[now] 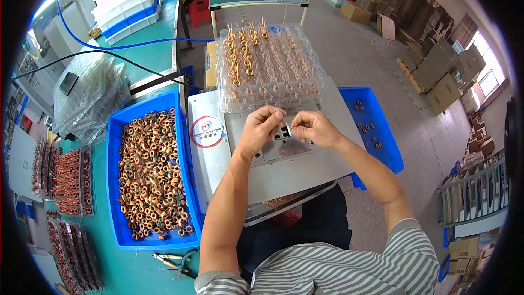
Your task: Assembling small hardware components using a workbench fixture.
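Note:
My left hand [261, 128] and my right hand [312, 128] meet over the slotted metal plate [284, 147] of a grey bench fixture [218, 158]. Both pinch something small between fingertips above the slots; it is hidden by the fingers, likely a copper coil. Just beyond the hands lies a clear plastic blister tray [267, 68] with several copper toroid coils standing in its left and far pockets. A blue bin [117, 186] heaped with copper coils sits left of the fixture.
A second blue bin [382, 131] with a few coils sits to the right. Pliers [177, 262] lie near the front. Stacked clear trays [90, 95], filled coil trays [65, 186], white crates [125, 0], cables and cardboard boxes [436, 71] surround the bench.

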